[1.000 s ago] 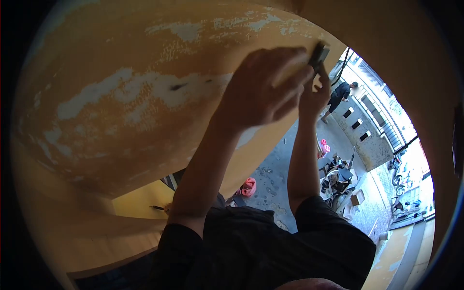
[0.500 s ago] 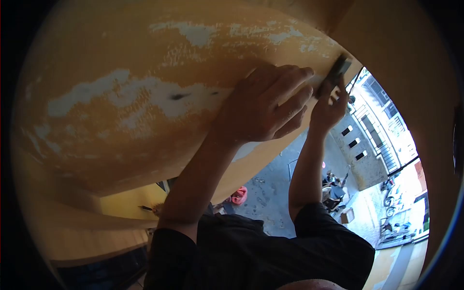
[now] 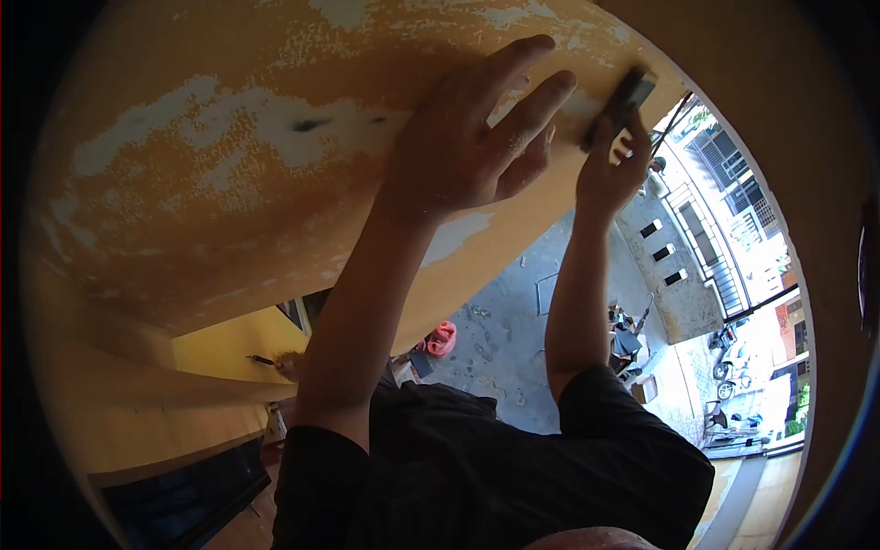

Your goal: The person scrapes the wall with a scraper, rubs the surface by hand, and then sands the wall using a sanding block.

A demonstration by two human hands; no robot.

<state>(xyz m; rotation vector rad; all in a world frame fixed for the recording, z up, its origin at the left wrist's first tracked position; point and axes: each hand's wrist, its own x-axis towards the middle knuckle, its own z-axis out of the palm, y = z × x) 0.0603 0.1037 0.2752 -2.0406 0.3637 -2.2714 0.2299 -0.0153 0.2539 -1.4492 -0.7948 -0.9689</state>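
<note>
Overhead, an orange-yellow surface (image 3: 348, 156) carries rough whitish patches (image 3: 220, 110) and two small dark marks. Against this surface rests my left hand (image 3: 481, 128), palm toward it, its fingers spread and holding nothing. To the right, my right hand (image 3: 614, 165) grips a dark, flat block (image 3: 623, 101) close to the surface's right edge. The block's outline is slightly blurred, and its face against the surface is hidden. Light dust shows on the fingers of my left hand.
Far below lies a grey floor (image 3: 495, 321) with a pink-red bundle (image 3: 441, 339) and assorted items. A wall with rectangular openings (image 3: 678, 266) and a metal gate stand at right, motorcycles beyond. A brush-like tool (image 3: 286, 365) lies on a yellow ledge at lower left.
Both hands appear higher in the view, my left hand also further left. My left fingers are spread wider. The surface and surroundings have shifted slightly with the camera.
</note>
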